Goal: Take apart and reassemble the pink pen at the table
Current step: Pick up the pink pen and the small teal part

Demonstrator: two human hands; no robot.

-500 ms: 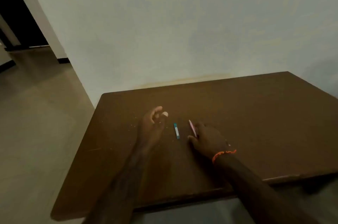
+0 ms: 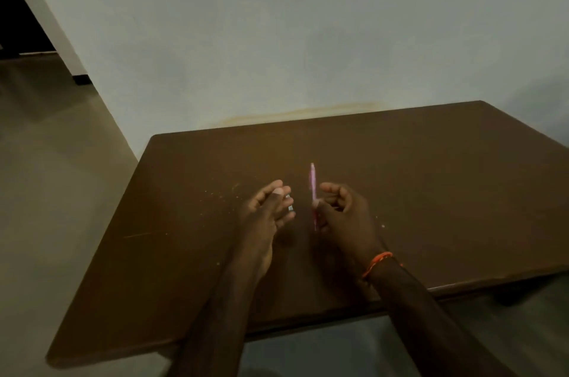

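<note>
pink pen [image 2: 312, 188], pale and translucent-looking. table [image 2: 431, 179] plain dark brown, dotted with pale specks. small teal-blue piece [image 2: 290, 207] with white marking. orange wristband [image 2: 376, 262]. wall [image 2: 277, 38] grey-white with a yellowish stain.

The pink pen [image 2: 313, 192] is standing nearly upright at the centre of the frame, its slim translucent barrel blurred. Its lower end is sitting pinched in the right hand [image 2: 341, 212].
</note>
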